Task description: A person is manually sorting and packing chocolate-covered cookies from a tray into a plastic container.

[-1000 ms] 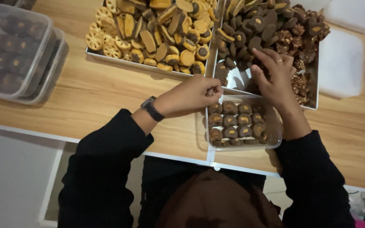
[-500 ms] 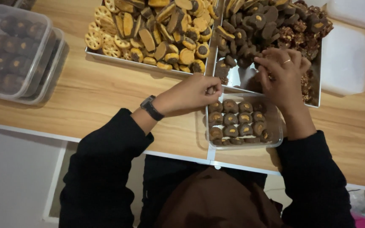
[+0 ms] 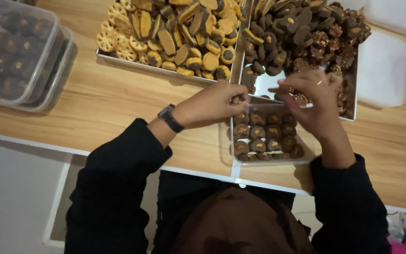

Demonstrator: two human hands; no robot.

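Two metal trays (image 3: 165, 70), three clear tubs (image 3: 271, 161), two hands (image 3: 214, 103).

Dim, warm light; soft focus throughout, glare off the metal tray (image 3: 272, 83).

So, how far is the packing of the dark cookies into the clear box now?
Done: three rows of dark cookies fill most of the clear box, and two closed boxes are stacked at the far left. In hand: the left hand sets a cookie at the box's far edge; the right hand hovers above it. Left: a gap on the box's right side, and the dark-cookie tray is mostly full.
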